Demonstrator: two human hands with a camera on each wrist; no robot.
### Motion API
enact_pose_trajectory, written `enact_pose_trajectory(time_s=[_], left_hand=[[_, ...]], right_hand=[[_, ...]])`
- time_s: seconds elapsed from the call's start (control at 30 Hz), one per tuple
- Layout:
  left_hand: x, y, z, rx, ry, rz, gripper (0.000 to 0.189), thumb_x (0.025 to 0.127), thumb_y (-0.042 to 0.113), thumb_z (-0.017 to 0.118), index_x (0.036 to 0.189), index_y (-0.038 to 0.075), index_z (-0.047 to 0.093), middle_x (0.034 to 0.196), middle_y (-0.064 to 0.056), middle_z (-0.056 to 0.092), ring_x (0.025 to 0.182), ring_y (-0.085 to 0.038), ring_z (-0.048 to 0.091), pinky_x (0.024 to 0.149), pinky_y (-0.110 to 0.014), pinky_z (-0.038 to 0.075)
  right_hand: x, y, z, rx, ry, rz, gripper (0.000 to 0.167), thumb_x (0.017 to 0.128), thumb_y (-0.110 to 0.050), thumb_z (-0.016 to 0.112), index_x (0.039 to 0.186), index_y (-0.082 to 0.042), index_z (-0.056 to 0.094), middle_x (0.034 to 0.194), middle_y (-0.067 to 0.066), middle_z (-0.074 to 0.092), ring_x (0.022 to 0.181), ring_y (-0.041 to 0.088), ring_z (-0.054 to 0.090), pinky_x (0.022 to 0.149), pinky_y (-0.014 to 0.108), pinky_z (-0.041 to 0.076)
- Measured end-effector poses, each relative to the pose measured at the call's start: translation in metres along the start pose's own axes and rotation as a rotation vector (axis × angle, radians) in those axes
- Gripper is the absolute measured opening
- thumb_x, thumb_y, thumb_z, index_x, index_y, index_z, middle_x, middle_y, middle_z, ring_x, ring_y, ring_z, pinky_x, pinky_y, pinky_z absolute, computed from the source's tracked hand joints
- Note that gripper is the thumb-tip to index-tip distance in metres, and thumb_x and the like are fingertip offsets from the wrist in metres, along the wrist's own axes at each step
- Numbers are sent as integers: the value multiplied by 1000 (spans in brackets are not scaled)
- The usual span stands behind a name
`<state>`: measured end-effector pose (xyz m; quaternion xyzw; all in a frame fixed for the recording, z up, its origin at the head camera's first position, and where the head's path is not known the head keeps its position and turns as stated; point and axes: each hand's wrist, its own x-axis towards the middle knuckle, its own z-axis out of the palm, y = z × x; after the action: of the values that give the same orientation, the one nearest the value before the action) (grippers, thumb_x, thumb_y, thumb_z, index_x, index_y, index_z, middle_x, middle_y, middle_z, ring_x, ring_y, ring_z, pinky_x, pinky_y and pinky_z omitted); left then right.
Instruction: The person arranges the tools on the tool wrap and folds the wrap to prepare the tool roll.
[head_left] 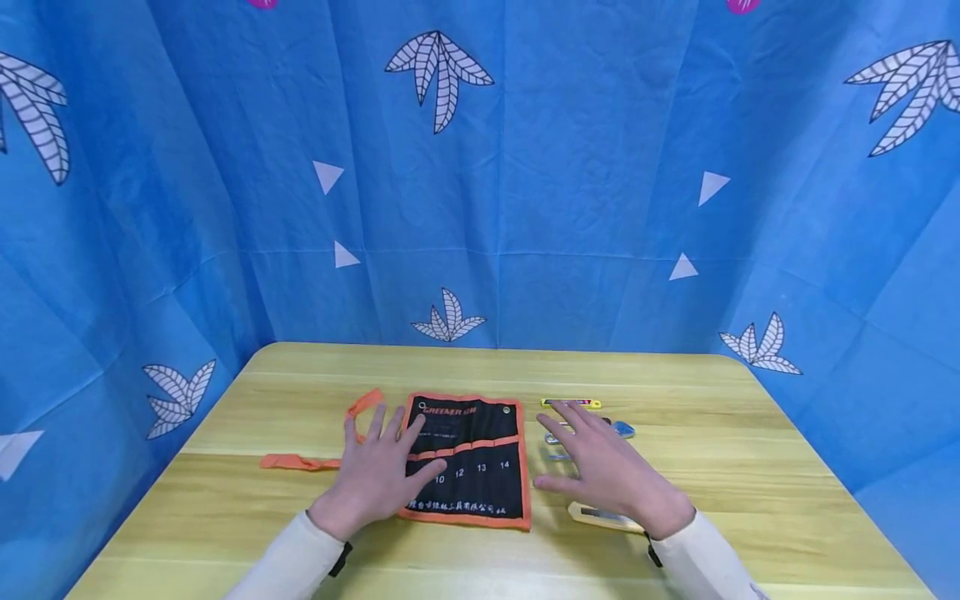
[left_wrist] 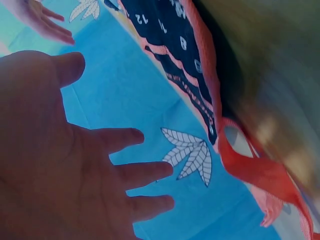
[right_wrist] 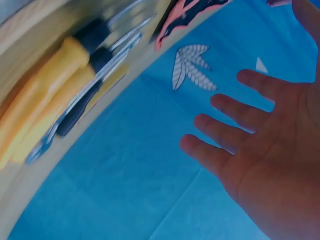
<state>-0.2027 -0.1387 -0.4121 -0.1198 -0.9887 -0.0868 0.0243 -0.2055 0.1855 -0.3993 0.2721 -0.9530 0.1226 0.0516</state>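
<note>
A black tool pouch with orange edging and printed numbers lies spread out on the table, its orange strap trailing off to the left. My left hand hovers over the pouch's left side, fingers spread and holding nothing. Spread in the same way, my right hand is held above several tools right of the pouch and partly hides them. Beneath it, yellow-handled tools with black collars and metal shafts show in the right wrist view. A thin yellow craft knife lies beyond its fingertips.
The wooden table has rounded far corners. A cream-coloured piece with a dark slot lies under the right wrist. A blue tool end shows past the right hand. Blue patterned curtain surrounds the table's back and sides.
</note>
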Motion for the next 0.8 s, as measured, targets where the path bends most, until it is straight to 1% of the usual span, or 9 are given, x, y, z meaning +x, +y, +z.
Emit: enact_pose_trajectory(time_s=[0.13, 0.23, 0.4, 0.53, 0.67, 0.8], left_hand=[[-2, 3, 3, 3, -42, 7, 81, 97, 67, 53, 157, 12, 43, 164, -21, 33, 152, -48, 23, 115, -79, 4], [-4, 4, 4, -4, -65, 17, 81, 97, 66, 54, 155, 11, 45, 163, -22, 33, 152, -49, 24, 115, -79, 6], [-6, 5, 5, 14, -120, 27, 80, 95, 68, 55, 153, 13, 49, 162, -20, 37, 151, -48, 26, 116, -78, 9], [-6, 7, 10, 16, -165, 33, 80, 95, 69, 53, 153, 15, 49, 161, -22, 37, 151, -46, 29, 116, -77, 13], [-7, 9, 15, 8, -188, 21, 80, 95, 70, 53, 153, 15, 50, 159, -24, 39, 148, -45, 35, 117, -75, 18], [-8, 11, 17, 3, -196, 6, 79, 94, 71, 53, 151, 16, 52, 156, -24, 43, 146, -44, 39, 117, -74, 19]], right_hand=[[6, -9, 10, -12, -44, -19, 85, 90, -60, 69, 156, -13, 44, 163, 16, 37, 150, 42, 33, 119, 58, 33], [8, -14, 16, -17, -69, -26, 85, 90, -61, 69, 155, -13, 45, 161, 15, 40, 150, 41, 35, 120, 57, 32], [10, -21, 22, -9, -115, -11, 83, 89, -60, 71, 154, -14, 48, 160, 14, 42, 149, 40, 37, 120, 59, 32], [10, -26, 27, -5, -156, -2, 80, 90, -59, 70, 154, -16, 48, 161, 15, 41, 149, 40, 36, 119, 60, 32], [10, -31, 30, -19, -193, -10, 74, 94, -56, 68, 153, -16, 49, 160, 16, 42, 148, 40, 38, 119, 60, 32], [10, -36, 35, -61, -233, -32, 70, 96, -54, 65, 152, -16, 51, 158, 15, 45, 146, 38, 42, 118, 58, 35]])
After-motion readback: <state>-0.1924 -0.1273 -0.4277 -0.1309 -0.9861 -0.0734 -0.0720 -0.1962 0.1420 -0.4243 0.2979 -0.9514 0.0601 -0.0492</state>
